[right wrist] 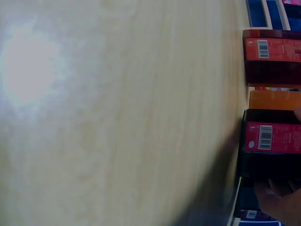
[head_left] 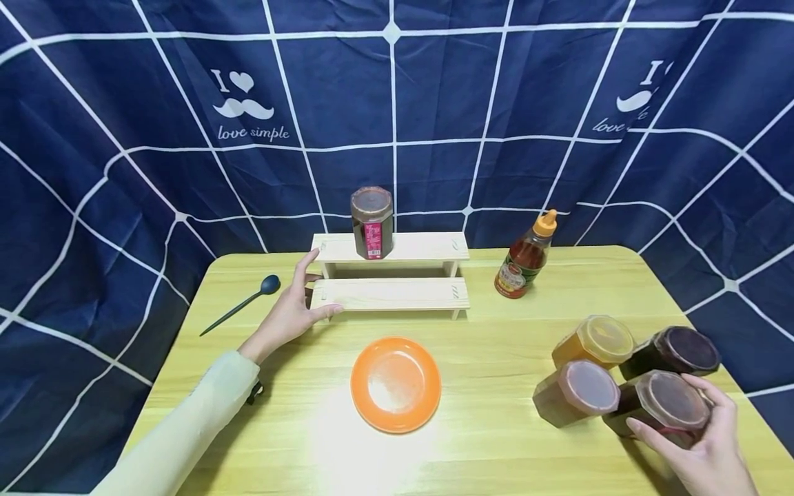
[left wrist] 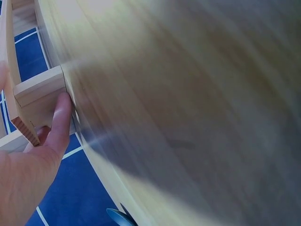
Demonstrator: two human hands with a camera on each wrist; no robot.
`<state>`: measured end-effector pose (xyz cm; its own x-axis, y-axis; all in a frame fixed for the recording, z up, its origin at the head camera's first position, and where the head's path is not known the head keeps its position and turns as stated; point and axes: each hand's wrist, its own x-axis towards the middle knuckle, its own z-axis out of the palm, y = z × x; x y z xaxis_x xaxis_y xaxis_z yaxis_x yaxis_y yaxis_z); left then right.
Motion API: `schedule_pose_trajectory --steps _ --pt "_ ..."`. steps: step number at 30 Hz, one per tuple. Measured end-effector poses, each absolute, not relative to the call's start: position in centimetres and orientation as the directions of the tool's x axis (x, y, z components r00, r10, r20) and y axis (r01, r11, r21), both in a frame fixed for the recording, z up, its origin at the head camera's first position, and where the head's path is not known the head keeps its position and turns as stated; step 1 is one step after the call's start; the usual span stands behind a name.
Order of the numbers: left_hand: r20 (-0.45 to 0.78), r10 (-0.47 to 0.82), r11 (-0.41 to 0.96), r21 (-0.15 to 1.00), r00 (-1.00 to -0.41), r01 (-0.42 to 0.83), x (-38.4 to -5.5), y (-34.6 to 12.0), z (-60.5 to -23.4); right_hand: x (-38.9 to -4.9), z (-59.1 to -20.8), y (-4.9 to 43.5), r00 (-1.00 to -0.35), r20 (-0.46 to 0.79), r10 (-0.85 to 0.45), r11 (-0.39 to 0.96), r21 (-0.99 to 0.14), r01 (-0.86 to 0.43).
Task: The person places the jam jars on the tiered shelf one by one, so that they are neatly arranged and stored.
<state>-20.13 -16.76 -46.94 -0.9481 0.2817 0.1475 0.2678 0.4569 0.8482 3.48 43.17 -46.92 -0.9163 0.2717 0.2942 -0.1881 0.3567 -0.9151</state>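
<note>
A two-tier wooden shelf (head_left: 397, 295) stands at the back of the table, and my left hand (head_left: 296, 311) grips its left end, thumb along the front of the lower step. In the left wrist view, fingers (left wrist: 60, 122) of that hand reach behind the end of a board. At the right front, my right hand (head_left: 710, 441) holds a dark jar (head_left: 673, 399) with a clear lid, thumb on the near side and fingers on the far side. Its pink barcode label (right wrist: 273, 137) shows in the right wrist view. Another dark jar (head_left: 372, 224) stands on the upper step.
Beside the held jar cluster a reddish-brown jar (head_left: 577, 393), a yellow jar (head_left: 593, 341) and a very dark jar (head_left: 673, 351). An orange plate (head_left: 395, 384) lies mid-table. A squeeze bottle (head_left: 524, 262) stands back right; a dark spoon (head_left: 245, 303) lies left. Blue cloth (head_left: 347, 89) surrounds the table.
</note>
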Motion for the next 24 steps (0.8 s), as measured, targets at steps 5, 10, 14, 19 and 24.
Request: schedule_pose_trajectory --steps 5,10,14,19,24 --pt "0.141 0.281 0.450 0.854 -0.949 0.260 -20.1 -16.7 -46.9 3.4 -46.3 43.3 -0.897 0.330 0.295 0.419 -0.888 -0.188" --pt "0.146 0.278 0.458 0.849 -0.949 0.265 -20.2 -16.9 -47.1 3.4 -45.5 43.3 -0.878 0.338 0.340 0.399 -0.897 -0.191" --pt "0.152 0.276 0.457 0.848 -0.949 0.268 -20.3 -17.0 -47.3 3.4 -44.5 43.2 -0.873 0.326 0.364 0.397 -0.902 -0.171" --pt "0.155 0.283 0.451 0.849 -0.947 0.274 -20.4 -17.0 -47.4 3.5 -43.3 42.6 -0.833 0.314 0.456 0.376 -0.916 -0.139" --pt "0.163 0.287 0.456 0.844 -0.944 0.284 -20.4 -16.9 -47.4 3.2 -41.8 42.1 -0.770 0.332 0.544 0.353 -0.924 -0.149"
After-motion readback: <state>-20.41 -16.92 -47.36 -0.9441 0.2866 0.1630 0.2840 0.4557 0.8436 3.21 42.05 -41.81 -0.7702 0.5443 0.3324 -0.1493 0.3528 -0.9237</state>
